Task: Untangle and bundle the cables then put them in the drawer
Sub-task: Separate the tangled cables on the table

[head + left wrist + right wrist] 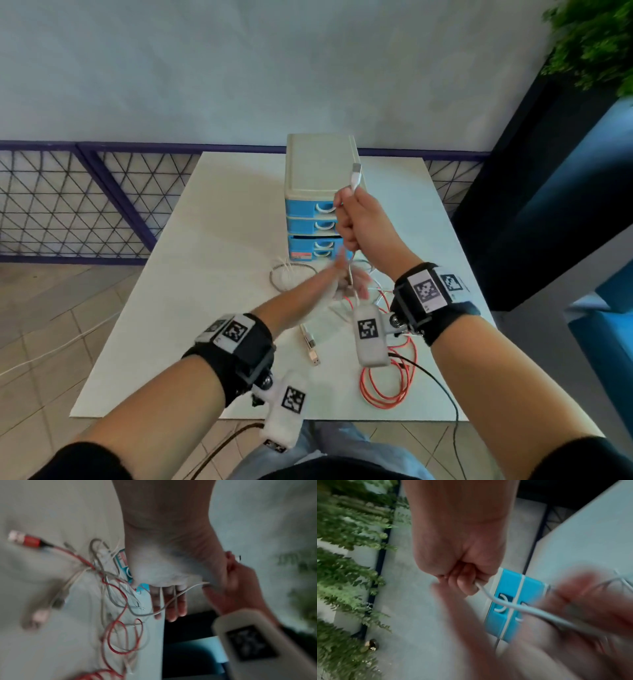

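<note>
My right hand (354, 219) is raised in front of the drawer unit (317, 171) and grips a white cable (505, 605) in a fist, just below its USB plug (356, 176). The cable hangs down to a tangle of white and red cables (120, 601) on the table. My left hand (346, 281) is blurred with motion just under the right fist. In the left wrist view its fingers (169, 601) are straight and the white cable runs across them. The red cable (390, 377) lies in loops at the near right.
The small unit has several blue drawers (308, 224) and stands at the back of the white table (212, 274). A coiled braided cable (291, 274) lies left of the tangle, and a loose USB plug (310, 346) nearer me. A dark planter (534, 205) stands to the right.
</note>
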